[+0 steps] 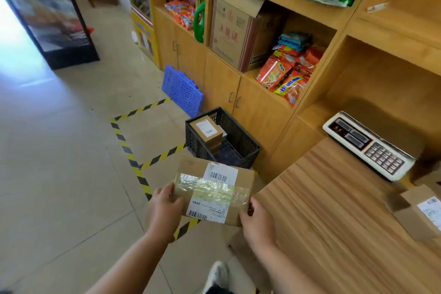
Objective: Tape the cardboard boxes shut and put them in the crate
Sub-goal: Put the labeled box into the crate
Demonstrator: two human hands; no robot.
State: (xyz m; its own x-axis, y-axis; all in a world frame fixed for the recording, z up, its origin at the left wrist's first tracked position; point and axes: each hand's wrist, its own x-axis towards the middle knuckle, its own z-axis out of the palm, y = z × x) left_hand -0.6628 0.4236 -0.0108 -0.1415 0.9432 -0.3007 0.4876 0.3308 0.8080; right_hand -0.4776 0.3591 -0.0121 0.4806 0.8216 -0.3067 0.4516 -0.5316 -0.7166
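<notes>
Beside the wooden counter (pixel 322 210), where one cardboard box (pixel 417 215) lies, a black crate (pixel 241 148) stands on the floor (pixel 59 174), holding at least two stacked small boxes (pixel 206 130). Nearer, one taped box (pixel 214 190) hangs above the floor, label up, long axis left to right. The left hand (pixel 164 207) and right hand (pixel 256 221) each grip an end.
</notes>
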